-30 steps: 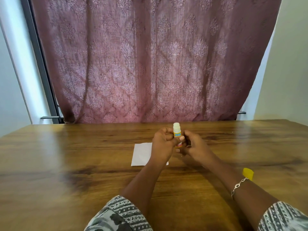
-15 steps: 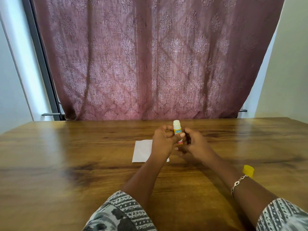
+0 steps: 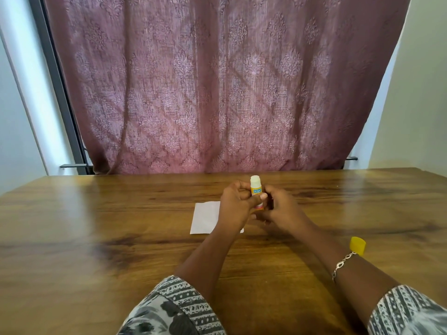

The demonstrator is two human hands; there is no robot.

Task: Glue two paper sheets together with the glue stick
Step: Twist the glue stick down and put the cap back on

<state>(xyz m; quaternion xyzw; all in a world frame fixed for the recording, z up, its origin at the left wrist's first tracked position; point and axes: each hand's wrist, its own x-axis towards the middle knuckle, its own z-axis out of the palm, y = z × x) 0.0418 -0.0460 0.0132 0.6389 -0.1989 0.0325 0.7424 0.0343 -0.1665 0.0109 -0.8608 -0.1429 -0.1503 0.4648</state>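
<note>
An uncapped glue stick [image 3: 255,187] stands upright between my hands, its white tip on top and a yellow and blue label on its body. My left hand [image 3: 235,206] wraps around the stick's body, thumb across the front. My right hand [image 3: 280,209] pinches the stick's lower end from the right. White paper [image 3: 205,217] lies flat on the wooden table [image 3: 96,226] just left of and under my left hand; I cannot tell whether it is one sheet or two. The stick's yellow cap [image 3: 358,245] rests on the table beside my right forearm.
A maroon patterned curtain [image 3: 217,81] hangs behind the table's far edge. A pale wall [image 3: 416,93] stands at the right, and a dark window frame [image 3: 58,81] runs down at the left.
My hands and the glue stick stay in nearly the same place. The fingers of my right hand have shifted slightly at the stick's base.
</note>
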